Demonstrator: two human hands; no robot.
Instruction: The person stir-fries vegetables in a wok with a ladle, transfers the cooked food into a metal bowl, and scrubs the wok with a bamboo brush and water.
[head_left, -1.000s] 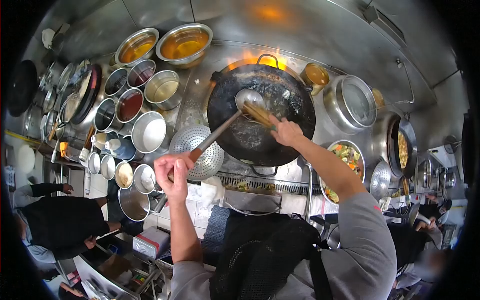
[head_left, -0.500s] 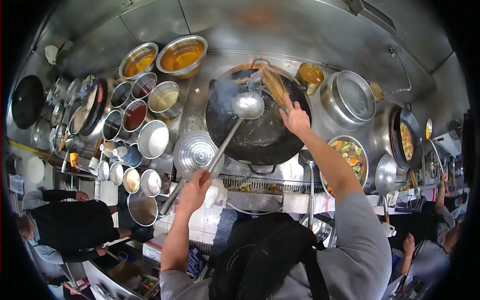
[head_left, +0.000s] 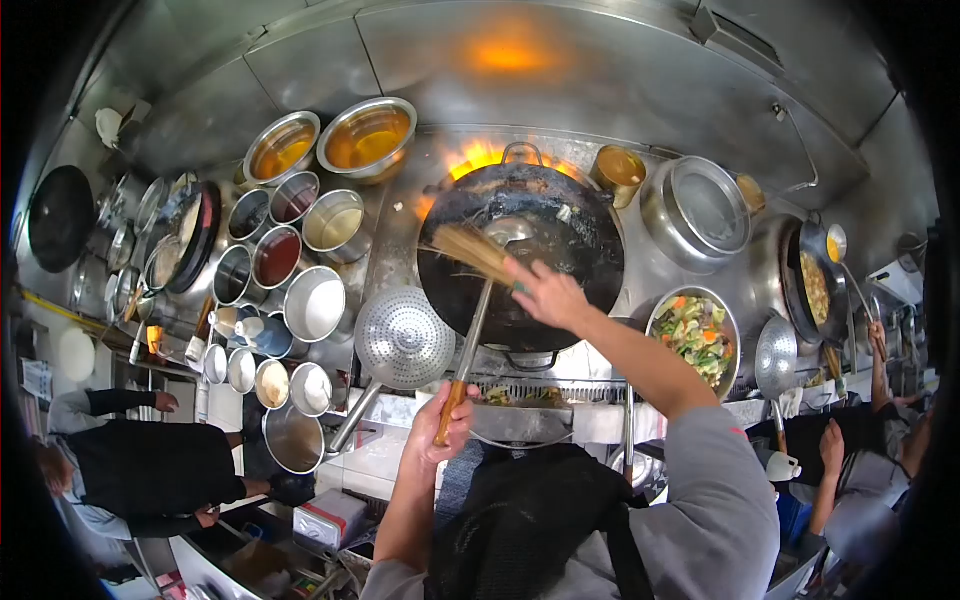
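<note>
My left hand (head_left: 441,424) is wrapped round the wooden handle end of a long ladle (head_left: 474,330), whose bowl rests inside the big black wok (head_left: 450,285). In my right hand (head_left: 548,294) is a bamboo wok brush (head_left: 468,252), held over the wok and crossing above the ladle near its bowl. The brush covers part of the ladle. Orange flames (head_left: 480,157) rise behind the wok's far rim. A small pale scrap (head_left: 565,213) sits inside the wok on its far right side.
Left of the wok lies a perforated strainer (head_left: 400,335), with several sauce pots and two bowls of amber liquid (head_left: 366,140) beyond. On the right stand a vegetable bowl (head_left: 692,340) and a large lidded pot (head_left: 697,205). Other people are at both sides.
The brush has swung from the wok's far right rim to its left-centre. My left hand has moved right and down with the ladle. Flames have grown behind the wok, and the smoke has thinned.
</note>
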